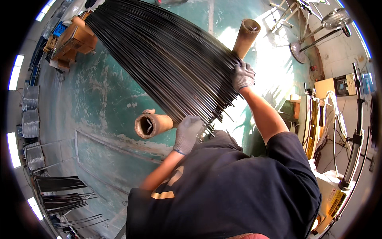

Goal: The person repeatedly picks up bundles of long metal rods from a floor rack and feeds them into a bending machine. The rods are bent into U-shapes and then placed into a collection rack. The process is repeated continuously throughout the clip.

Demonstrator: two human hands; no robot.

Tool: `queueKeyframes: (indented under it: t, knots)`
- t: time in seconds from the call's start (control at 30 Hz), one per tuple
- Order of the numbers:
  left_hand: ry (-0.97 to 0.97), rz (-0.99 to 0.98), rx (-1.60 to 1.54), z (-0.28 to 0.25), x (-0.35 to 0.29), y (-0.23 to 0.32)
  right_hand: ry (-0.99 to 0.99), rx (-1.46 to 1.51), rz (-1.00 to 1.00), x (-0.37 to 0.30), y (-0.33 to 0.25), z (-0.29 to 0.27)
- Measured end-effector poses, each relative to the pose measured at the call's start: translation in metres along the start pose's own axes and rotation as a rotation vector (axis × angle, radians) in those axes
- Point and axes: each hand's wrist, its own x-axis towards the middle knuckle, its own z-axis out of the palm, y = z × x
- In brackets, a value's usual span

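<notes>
A wide layer of long, thin black rods (171, 59) stretches from the far left down to my body, with its near ends uneven. My left hand (188, 134), in a grey knit glove, is closed on the left edge of the layer near those ends. Its fingertips are partly hidden and slightly smeared. On the opposite edge, my right hand (243, 76) wears a similar glove, its fingers curled over the outermost rods. Brown tubes stick out beside both hands: a left tube (162, 123) and a right tube (243, 40), each with metal inside.
Below the rods is a worn green floor (103, 91). Brown boxes (75, 42) stand at the far left, and more black rods (59, 183) rest on a rack at lower left. A pedestal fan (336, 19) is far right; a yellowish machine (332, 199) stands at near right.
</notes>
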Motion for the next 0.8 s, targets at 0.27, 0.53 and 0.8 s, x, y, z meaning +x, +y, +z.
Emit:
queueKeyframes:
  t: [0.27, 0.53, 0.8]
  knots:
    - [-0.071, -0.058, 0.134, 0.006, 0.001, -0.006, -0.302, 0.080, 0.148, 0.009, 0.005, 0.015]
    - [-0.021, -0.006, -0.017, -0.003, -0.011, 0.007, -0.527, 0.373, 0.070, -0.020, -0.023, -0.009]
    - [-0.040, -0.002, -0.020, -0.020, -0.007, -0.003, -1.078, 1.363, 0.415, -0.070, -0.038, -0.077]
